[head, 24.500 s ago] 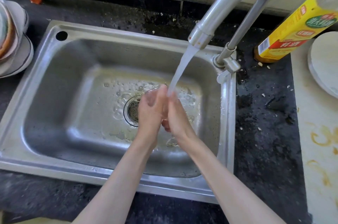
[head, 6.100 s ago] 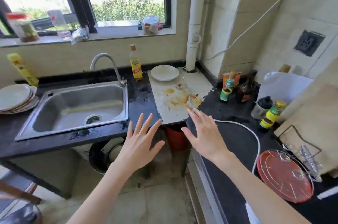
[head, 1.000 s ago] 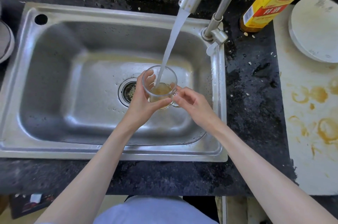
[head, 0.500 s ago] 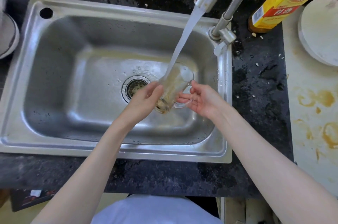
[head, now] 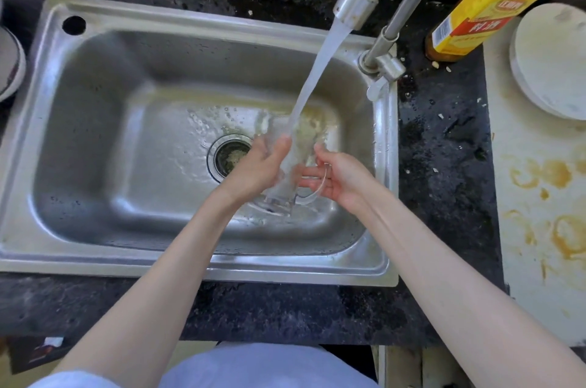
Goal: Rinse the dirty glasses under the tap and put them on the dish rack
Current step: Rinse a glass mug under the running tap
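**Rinse in hand: glass mug tipped mouth-away under the running tap**

Nearest you, both forearms reach in over the front rim of the sink (head: 203, 270). Your left hand (head: 258, 165) is wrapped round the side of the glass mug (head: 282, 194), thumb up along its wall. Your right hand (head: 341, 176) has its fingers curled through the mug's handle. Both hands are closed on the mug, which hangs over the basin just right of the drain (head: 230, 156), lying tilted with its thick base toward you and its mouth away.

The water stream (head: 317, 73) falls from the tap spout (head: 356, 5) and strikes the mug's far end. Brownish residue lies on the basin floor beyond the mug, which suggests the dirty contents have been tipped out.

Judgement: this is the rinse step, mid-way. The next move calls for turning the mug so the water reaches the inside, draining it, then carrying it to the dish rack with a firm hold, since wet glass will be slippery.

Further off, a yellow-labelled bottle (head: 494, 0) stands on the dark counter behind the tap, and a white plate (head: 551, 61) lies on the stained board to its right.

Not established: the dish rack is out of view. The mug's rim is blurred by water and motion, so you cannot confirm it is clean. Crockery at the left edge is cut off.
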